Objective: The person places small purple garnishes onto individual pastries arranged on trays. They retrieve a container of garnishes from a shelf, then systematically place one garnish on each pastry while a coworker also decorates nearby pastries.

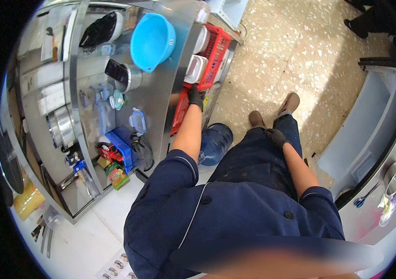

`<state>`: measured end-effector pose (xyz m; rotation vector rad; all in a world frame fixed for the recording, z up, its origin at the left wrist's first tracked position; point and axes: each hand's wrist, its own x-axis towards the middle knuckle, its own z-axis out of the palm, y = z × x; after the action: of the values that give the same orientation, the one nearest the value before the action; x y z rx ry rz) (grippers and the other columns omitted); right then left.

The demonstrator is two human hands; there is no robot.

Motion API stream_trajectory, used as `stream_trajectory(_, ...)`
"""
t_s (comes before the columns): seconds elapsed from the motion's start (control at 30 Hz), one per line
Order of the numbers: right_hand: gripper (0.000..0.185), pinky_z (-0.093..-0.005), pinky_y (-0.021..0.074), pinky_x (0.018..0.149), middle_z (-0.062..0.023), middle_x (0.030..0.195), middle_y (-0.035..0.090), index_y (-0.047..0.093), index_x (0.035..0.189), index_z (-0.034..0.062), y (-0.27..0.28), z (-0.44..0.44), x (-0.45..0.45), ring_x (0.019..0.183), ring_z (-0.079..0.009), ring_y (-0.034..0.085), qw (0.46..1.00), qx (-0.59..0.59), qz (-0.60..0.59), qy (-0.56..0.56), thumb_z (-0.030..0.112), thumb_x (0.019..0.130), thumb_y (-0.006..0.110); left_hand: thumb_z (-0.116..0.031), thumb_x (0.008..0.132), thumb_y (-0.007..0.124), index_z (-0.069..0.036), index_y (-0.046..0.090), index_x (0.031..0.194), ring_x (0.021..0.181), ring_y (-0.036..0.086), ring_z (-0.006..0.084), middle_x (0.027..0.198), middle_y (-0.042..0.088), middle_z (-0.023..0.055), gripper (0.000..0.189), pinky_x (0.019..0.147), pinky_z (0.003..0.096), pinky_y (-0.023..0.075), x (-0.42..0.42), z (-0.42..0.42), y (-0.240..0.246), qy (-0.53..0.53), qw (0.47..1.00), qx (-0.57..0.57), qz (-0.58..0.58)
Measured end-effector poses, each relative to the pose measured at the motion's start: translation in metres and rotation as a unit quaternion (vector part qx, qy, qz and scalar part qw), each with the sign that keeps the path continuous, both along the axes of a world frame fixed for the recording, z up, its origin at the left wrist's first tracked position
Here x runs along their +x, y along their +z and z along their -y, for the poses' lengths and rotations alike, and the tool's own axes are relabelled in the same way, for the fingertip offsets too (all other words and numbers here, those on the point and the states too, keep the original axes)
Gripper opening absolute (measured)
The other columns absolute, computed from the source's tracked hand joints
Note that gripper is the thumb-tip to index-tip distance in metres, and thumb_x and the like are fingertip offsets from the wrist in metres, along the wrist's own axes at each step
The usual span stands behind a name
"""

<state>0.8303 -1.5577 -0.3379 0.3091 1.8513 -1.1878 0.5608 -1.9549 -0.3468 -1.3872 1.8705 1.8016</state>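
Observation:
My left hand, in a dark glove, is at the near end of a red plastic basket on the shelf under the steel counter. White lidded containers lie in that basket. A second red basket is just nearer to me, beside my left wrist. Whether my fingers grip a basket rim cannot be made out. My right hand, also gloved, rests against the front of my dark trousers; its fingers look curled, and what is under them is hidden.
A large blue water bottle lies on the floor by my left leg. The steel counter holds a blue basin, a phone and a blue basket. Scissors lie on the right counter. Another person's legs show at top right.

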Motion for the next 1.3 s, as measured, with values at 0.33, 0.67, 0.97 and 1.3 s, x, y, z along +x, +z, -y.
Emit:
stream_trajectory(0.33,0.039,-0.0367,0.0510,0.087,-0.0139,0.107,0.070,0.067,0.120,0.0038,0.018,-0.089,-0.074,0.098,-0.0253,0.067,0.978,-0.065,0.000,-0.200,0.032,0.100,0.050,-0.025,0.091,0.061,-0.008,0.061,0.110,0.096,0.068,0.0286,0.106,0.068,0.0117,0.025,0.082,0.0399,0.0608,0.030,-0.057,0.030,0.104,0.947,0.301,-0.048)
stream_trajectory(0.67,0.065,-0.0403,0.0510,0.087,-0.0209,0.120,0.067,0.040,0.145,0.0071,0.052,0.010,-0.214,0.102,-0.0286,0.067,0.961,-0.101,-0.124,-0.227,0.048,0.096,0.056,-0.007,0.093,0.051,0.000,0.053,0.126,0.115,0.062,0.0318,0.126,0.062,0.0173,0.034,0.090,0.0414,0.0593,0.137,-0.140,0.039,0.233,0.900,0.366,0.046)
stream_trajectory(0.97,0.042,-0.0408,0.0491,0.092,-0.0160,0.111,0.064,0.055,0.128,0.0055,0.095,0.031,-0.233,0.105,-0.0304,0.062,0.843,0.144,-0.366,-0.367,0.023,0.091,0.064,-0.007,0.095,0.055,-0.001,0.056,0.117,0.105,0.065,0.0302,0.115,0.065,0.0161,0.023,0.088,0.0410,0.0597,0.159,-0.154,0.034,0.212,0.882,0.418,0.041)
stream_trajectory(1.3,0.065,-0.0471,0.0534,0.081,-0.0194,0.116,0.066,0.037,0.148,0.0130,0.099,0.055,-0.319,0.100,-0.0348,0.067,0.943,0.175,-0.242,-0.149,0.028,0.091,0.064,-0.005,0.093,0.055,0.000,0.054,0.121,0.108,0.062,0.0294,0.120,0.062,0.0170,0.028,0.094,0.0418,0.0569,0.169,-0.143,0.017,0.117,0.907,0.400,0.054)
